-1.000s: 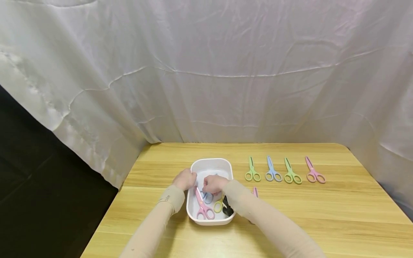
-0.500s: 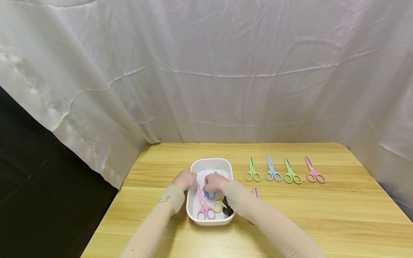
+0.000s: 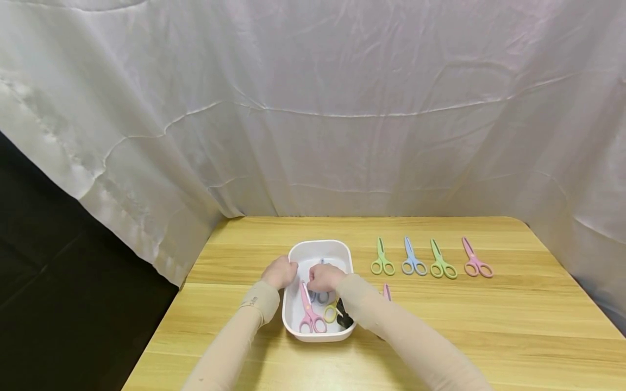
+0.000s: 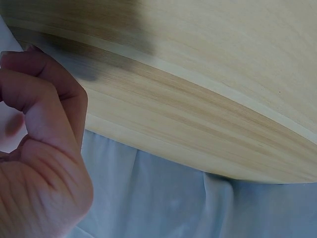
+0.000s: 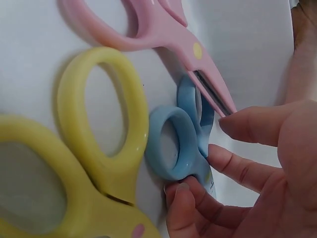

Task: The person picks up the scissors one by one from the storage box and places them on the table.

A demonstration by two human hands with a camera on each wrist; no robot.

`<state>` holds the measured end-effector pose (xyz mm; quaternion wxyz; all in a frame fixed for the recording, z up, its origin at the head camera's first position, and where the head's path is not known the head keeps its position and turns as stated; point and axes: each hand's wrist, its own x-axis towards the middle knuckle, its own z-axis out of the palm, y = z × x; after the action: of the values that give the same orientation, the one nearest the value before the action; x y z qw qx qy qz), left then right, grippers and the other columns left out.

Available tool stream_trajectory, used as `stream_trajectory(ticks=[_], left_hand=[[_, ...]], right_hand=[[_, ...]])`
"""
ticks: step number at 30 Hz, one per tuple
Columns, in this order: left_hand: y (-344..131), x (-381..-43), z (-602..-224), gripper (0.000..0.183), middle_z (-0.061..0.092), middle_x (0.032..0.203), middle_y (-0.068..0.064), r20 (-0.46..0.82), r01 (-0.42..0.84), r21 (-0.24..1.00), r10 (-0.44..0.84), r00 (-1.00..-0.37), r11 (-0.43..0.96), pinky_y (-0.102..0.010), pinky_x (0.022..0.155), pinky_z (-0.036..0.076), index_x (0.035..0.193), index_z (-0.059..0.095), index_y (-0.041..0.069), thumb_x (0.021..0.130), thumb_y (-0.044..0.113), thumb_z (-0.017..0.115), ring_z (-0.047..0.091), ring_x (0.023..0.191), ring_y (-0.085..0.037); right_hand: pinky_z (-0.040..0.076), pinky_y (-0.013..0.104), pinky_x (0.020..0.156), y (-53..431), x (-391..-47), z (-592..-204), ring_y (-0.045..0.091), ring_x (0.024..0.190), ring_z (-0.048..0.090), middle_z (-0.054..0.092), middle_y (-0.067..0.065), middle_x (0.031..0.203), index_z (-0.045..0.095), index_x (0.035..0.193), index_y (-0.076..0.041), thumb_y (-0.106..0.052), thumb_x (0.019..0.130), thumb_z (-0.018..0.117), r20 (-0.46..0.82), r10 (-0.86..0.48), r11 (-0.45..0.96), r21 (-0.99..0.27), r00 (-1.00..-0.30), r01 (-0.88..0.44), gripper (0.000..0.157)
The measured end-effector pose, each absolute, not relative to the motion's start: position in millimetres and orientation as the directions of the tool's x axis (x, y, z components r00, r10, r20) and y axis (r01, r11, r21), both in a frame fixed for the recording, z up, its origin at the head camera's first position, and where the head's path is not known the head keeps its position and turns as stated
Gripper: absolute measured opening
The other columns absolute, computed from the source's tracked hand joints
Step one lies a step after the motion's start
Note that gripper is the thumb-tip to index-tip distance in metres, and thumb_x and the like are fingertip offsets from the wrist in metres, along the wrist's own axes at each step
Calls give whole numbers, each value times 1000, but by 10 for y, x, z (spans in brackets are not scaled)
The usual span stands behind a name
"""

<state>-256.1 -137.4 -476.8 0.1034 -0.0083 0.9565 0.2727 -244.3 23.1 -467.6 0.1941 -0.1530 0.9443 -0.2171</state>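
My left hand (image 3: 280,271) grips the left rim of a white plastic bin (image 3: 319,248); its curled fingers show in the left wrist view. Inside the bin, my right hand (image 3: 325,277) holds blue scissors (image 5: 202,169), its fingers curled about them just beyond the handle loops. The right thumb is right at the tip of pink scissors (image 5: 184,40), which lie with their loops toward the near end of the bin. Yellow scissors (image 5: 119,181) lie beside the blue ones, partly hidden by the right wrist in the head view. The blue blades are mostly covered by my hand.
Right of the bin, green scissors (image 3: 381,262), blue scissors (image 3: 411,259), more green scissors (image 3: 439,263) and pink scissors (image 3: 473,260) form a row on the wooden table (image 3: 518,304). Another pink pair (image 3: 387,291) is mostly behind my right forearm. A pale curtain (image 3: 342,152) hangs behind.
The blue scissors have turned in the bin, their loops shifting right and their tip left. The pink scissors in the bin have swung slightly. My left hand keeps its place on the rim.
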Motion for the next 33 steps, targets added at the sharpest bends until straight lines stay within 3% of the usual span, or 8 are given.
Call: stream_trajectory(ticks=[6,11,17,33], left_hand=[[-1377,-2553,-4773,46,66,90,-14,-211,-78,517,39,-977,852,-30,60,49,126,61,-6,100,26,39,59,72,-22],[-1377,-2564,-4786,46,69,105,-18,-198,-66,514,43,-979,855,-38,73,57,125,61,-5,100,26,40,64,80,-25],[-1379,-2572,-4793,46,69,113,-20,-187,-57,508,45,-981,860,-45,86,58,125,62,-5,99,26,40,65,89,-28],[-1383,-2577,-4801,48,70,116,-21,-184,-50,503,50,-982,863,-45,86,59,126,61,-7,99,26,39,67,91,-29]], right_hand=[[37,23,53,216,-2432,-4670,13,63,49,54,-3,69,55,72,-16,-19,84,69,-282,-360,873,-439,-889,-215,19],[39,24,55,214,-2399,-4625,13,65,51,57,-2,71,57,74,-15,-25,80,75,-273,-356,877,-427,-894,-219,21],[44,25,60,214,-2378,-4611,14,68,53,59,-1,72,60,77,-13,-31,78,81,-269,-353,879,-425,-896,-218,28],[49,28,66,189,-2439,-4683,16,69,57,61,0,76,62,85,-12,-31,75,85,-276,-295,897,-411,-915,-165,32]])
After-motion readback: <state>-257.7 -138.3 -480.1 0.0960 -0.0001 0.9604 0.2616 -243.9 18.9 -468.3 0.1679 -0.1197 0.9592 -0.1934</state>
